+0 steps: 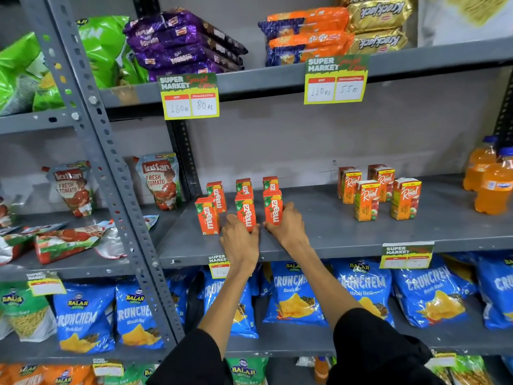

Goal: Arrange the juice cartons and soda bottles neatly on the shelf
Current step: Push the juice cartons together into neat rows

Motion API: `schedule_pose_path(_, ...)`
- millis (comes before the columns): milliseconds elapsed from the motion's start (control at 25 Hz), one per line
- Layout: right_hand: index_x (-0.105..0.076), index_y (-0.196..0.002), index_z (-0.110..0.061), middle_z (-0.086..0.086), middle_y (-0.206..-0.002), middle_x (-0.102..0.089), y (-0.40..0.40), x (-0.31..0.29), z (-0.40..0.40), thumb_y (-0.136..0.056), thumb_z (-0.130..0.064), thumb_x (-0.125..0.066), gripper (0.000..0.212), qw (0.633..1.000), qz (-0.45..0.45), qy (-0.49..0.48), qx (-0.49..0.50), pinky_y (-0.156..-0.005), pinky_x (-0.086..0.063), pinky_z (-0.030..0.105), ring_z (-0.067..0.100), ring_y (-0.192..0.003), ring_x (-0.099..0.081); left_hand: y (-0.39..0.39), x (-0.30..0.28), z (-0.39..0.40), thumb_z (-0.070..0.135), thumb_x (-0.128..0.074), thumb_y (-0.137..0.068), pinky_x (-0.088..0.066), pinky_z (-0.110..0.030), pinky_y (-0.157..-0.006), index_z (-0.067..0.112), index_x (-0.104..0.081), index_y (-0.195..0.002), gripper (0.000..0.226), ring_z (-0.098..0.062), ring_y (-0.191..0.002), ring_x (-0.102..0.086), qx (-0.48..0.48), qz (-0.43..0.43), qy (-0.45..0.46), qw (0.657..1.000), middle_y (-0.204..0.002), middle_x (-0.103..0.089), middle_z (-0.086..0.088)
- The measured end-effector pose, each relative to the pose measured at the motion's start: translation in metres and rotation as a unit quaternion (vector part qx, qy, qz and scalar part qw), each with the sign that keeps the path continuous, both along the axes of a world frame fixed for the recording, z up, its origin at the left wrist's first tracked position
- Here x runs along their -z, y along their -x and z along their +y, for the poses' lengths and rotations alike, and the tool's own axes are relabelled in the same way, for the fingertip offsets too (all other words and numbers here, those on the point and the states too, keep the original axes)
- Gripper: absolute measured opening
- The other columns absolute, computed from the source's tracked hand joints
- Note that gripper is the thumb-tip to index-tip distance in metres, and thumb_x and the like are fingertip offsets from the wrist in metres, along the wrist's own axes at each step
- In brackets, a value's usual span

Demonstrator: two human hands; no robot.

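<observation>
On the grey shelf (347, 232), both hands are squaring the Maaza cartons: left hand (240, 240) cupping the middle front carton (245, 215), right hand (288, 226) clasping the right one (273, 208). Next, I judge, aligning the left carton (206, 216).

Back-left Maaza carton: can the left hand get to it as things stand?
Probably yes. The left hand is at the middle front carton; the back-left Maaza carton stands behind the front-left carton, but a gap between the columns and open space above leave a way in.
</observation>
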State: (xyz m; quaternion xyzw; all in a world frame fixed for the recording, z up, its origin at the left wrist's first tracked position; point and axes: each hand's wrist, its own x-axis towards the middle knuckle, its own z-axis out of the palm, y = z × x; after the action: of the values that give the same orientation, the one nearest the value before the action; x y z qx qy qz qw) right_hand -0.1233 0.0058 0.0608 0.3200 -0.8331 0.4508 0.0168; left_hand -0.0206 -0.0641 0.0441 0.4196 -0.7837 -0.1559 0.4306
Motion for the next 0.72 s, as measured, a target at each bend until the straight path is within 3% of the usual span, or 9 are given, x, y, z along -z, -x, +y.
schedule_pose_path(200, -0.039, -0.125, -0.009, 0.017, -0.123, -0.061, -0.003, -0.003, 0.004, -0.076, -0.039, -0.082, 0.072, 1.000, 0.005, 0.003, -0.011, -0.094, -0.054, 0.048, 0.035, -0.115, -0.062, -0.001, -0.002, -0.001, 0.038, -0.078, -0.085, -0.054, -0.055, -0.087, 0.001, -0.046, -0.121, 0.061, -0.039, -0.104, -0.064, 0.029, 0.003, -0.027, 0.999, -0.110, -0.067, -0.019)
schedule_pose_path(360, -0.038, -0.133, -0.005, 0.018, -0.123, -0.062, 0.005, -0.007, 0.039, -0.076, -0.038, -0.083, 0.080, 0.992, -0.046, 0.097, -0.066, -0.087, -0.052, 0.039, 0.033, -0.113, -0.063, -0.002, -0.005, 0.035, 0.040, -0.077, -0.084, -0.054, -0.053, -0.085, 0.001, -0.042, -0.130, 0.070, -0.039, -0.110, -0.057, -0.033, 0.008, 0.024, 0.999, -0.123, -0.056, -0.020)
schedule_pose_path(440, -0.043, -0.132, -0.008, 0.016, -0.117, -0.065, 0.018, -0.003, 0.073, -0.086, -0.034, -0.074, 0.062, 0.987, -0.006, 0.141, -0.076, -0.084, -0.053, 0.036, 0.030, -0.107, -0.065, 0.005, -0.004, 0.070, 0.036, -0.074, -0.087, -0.051, -0.052, -0.084, 0.003, -0.046, -0.130, 0.061, -0.038, -0.110, -0.055, -0.065, 0.011, 0.080, 0.995, -0.123, -0.055, -0.018)
schedule_pose_path(560, -0.052, -0.120, -0.014, 0.005, -0.108, -0.065, 0.058, 0.006, 0.141, -0.094, -0.026, -0.062, 0.030, 0.977, 0.064, 0.193, -0.065, -0.086, -0.055, 0.037, 0.019, -0.097, -0.064, 0.040, 0.001, 0.133, 0.031, -0.067, -0.092, -0.048, -0.047, -0.087, 0.011, -0.055, -0.122, 0.038, -0.033, -0.107, -0.056, 0.002, 0.041, 0.118, 0.992, -0.119, -0.059, -0.011)
schedule_pose_path(720, -0.053, -0.110, -0.018, 0.000, -0.104, -0.058, 0.127, 0.006, 0.220, -0.093, -0.018, -0.058, 0.018, 0.964, 0.109, 0.244, 0.013, -0.082, -0.053, 0.043, 0.020, -0.093, -0.060, 0.111, -0.006, 0.201, 0.028, -0.067, -0.093, -0.046, -0.036, -0.081, 0.017, -0.058, -0.111, 0.023, -0.024, -0.099, -0.062, 0.123, 0.088, 0.045, 0.987, -0.105, -0.066, -0.002)
